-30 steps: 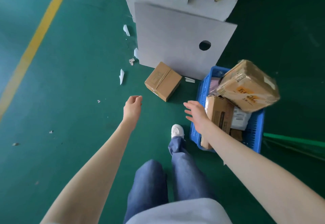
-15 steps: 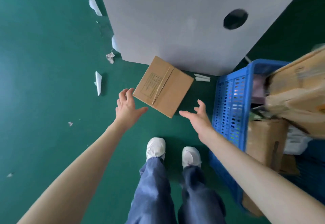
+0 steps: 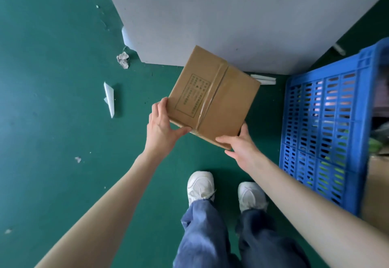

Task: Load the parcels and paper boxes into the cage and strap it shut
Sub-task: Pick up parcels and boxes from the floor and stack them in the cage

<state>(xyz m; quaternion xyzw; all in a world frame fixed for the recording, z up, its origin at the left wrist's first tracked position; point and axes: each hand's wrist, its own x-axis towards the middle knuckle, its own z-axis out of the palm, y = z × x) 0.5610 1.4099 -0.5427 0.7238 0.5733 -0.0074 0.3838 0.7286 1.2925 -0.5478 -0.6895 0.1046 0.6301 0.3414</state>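
Both hands have a closed grip on one taped cardboard box (image 3: 214, 97): the left hand (image 3: 162, 129) curls round its near left corner, the right hand (image 3: 242, 143) round its near right corner. Right of the box stands one blue slatted crate (image 3: 324, 131). One grey board (image 3: 210, 15) lies beyond the box, and two white shoes (image 3: 200, 185) are nearer than it.

the cardboard box (image 3: 212, 99) bears a framed block of green print, too small to read.

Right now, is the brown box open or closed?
Closed. The cardboard box has a flat top, and a tape strip runs along its middle seam.
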